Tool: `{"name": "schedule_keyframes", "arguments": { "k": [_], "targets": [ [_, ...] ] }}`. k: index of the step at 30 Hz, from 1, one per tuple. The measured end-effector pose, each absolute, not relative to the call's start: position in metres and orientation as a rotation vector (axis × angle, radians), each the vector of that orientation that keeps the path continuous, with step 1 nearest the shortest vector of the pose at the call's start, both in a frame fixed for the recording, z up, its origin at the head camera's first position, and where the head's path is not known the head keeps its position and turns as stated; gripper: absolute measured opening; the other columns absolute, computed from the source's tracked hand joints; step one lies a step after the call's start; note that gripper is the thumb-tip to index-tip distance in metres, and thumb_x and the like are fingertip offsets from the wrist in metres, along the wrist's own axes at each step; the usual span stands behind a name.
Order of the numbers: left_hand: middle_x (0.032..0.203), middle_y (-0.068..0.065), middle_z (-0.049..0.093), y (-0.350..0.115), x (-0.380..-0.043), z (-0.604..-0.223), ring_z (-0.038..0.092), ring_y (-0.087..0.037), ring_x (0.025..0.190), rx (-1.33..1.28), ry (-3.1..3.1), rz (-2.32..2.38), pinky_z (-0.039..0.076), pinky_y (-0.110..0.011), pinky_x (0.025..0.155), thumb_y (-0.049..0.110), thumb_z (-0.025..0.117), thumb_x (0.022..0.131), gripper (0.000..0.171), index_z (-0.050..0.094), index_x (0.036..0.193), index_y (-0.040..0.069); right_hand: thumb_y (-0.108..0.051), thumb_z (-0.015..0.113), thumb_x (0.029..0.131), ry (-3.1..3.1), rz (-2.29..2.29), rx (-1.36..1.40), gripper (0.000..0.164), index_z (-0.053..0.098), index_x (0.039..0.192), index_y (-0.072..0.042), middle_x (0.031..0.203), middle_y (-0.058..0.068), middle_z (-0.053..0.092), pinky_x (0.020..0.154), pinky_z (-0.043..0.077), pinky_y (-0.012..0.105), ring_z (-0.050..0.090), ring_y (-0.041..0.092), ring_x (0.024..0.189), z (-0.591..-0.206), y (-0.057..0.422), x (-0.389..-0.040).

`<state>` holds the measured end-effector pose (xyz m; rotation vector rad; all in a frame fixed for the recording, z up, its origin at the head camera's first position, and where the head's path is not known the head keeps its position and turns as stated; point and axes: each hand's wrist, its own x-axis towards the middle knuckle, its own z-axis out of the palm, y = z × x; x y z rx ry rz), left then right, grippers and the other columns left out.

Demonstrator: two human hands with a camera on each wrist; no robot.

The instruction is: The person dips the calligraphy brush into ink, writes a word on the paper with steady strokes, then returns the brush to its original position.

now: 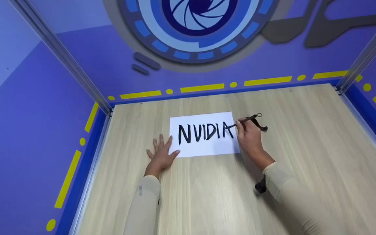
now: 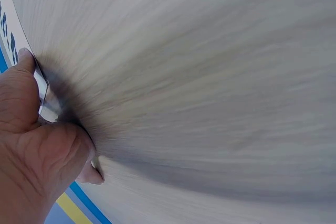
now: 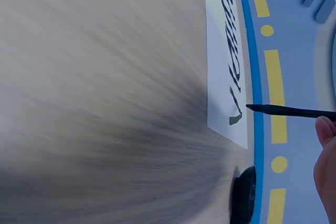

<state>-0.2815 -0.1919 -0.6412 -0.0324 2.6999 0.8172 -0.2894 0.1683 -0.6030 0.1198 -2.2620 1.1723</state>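
Observation:
A white sheet of paper [image 1: 204,150] lies on the table with "NVIDIA" in thick black strokes. My left hand [image 1: 162,153] rests at its left edge, fingers spread and thumb on the lower left corner; the left wrist view shows the thumb [image 2: 25,61] at the paper's edge. Between thumb and fingers my right hand [image 1: 250,137] pinches a dark writing brush [image 1: 248,118] with a loop at its top end. The brush tip overlaps the last letter, A, in the head view. Just beyond the right hand is a black dish [image 3: 243,198], mostly hidden in the head view.
The light wood table [image 1: 201,195] spreads around the paper. Blue-purple panels [image 1: 86,62] with yellow marks stand along its back and sides, joined by metal posts [image 1: 67,62] at the corners. A small black item [image 1: 260,186] sits at the right sleeve's cuff.

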Motion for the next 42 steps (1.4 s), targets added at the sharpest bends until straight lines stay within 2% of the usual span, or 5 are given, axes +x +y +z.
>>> {"name": "schedule_keyframes", "arguments": {
  "k": [10,23,30,42],
  "targets": [
    [0.182,-0.011,-0.016,-0.192,-0.280,-0.638,-0.024,-0.042,0.166,-0.011,2.716,0.804,-0.019,-0.077,0.125,0.054,0.056,0.107,0.078,0.017,0.172,0.033,-0.012,0.063,0.108,-2.304,1.191,0.124,0.017,0.071,0.112,0.003,0.102,0.019,0.075,0.082,0.057,0.046,0.070,0.030,0.092,-0.609,0.168,-0.291],
    [0.182,-0.010,-0.016,-0.191,-0.280,-0.639,-0.024,-0.041,0.167,-0.019,2.712,0.779,-0.019,-0.078,0.125,0.056,0.056,0.107,0.079,0.017,0.172,0.035,-0.013,0.060,0.109,-2.335,1.149,0.155,0.020,0.071,0.113,0.003,0.104,0.019,0.074,0.083,0.058,0.048,0.070,0.031,0.094,-0.613,0.169,-0.292],
    [0.182,-0.010,-0.016,-0.191,-0.279,-0.638,-0.024,-0.041,0.166,-0.023,2.711,0.780,-0.019,-0.078,0.125,0.056,0.056,0.107,0.079,0.017,0.172,0.034,-0.015,0.058,0.111,-2.371,1.166,0.142,0.020,0.070,0.116,0.001,0.106,0.018,0.073,0.084,0.057,0.045,0.069,0.030,0.095,-0.614,0.172,-0.291],
    [0.182,-0.010,-0.017,-0.191,-0.281,-0.639,-0.025,-0.041,0.166,-0.022,2.709,0.771,-0.019,-0.078,0.125,0.057,0.055,0.107,0.079,0.016,0.172,0.035,-0.009,0.061,0.108,-2.327,1.157,0.108,0.016,0.069,0.115,0.003,0.104,0.020,0.072,0.084,0.059,0.048,0.070,0.032,0.095,-0.618,0.166,-0.287]
  ]
}}
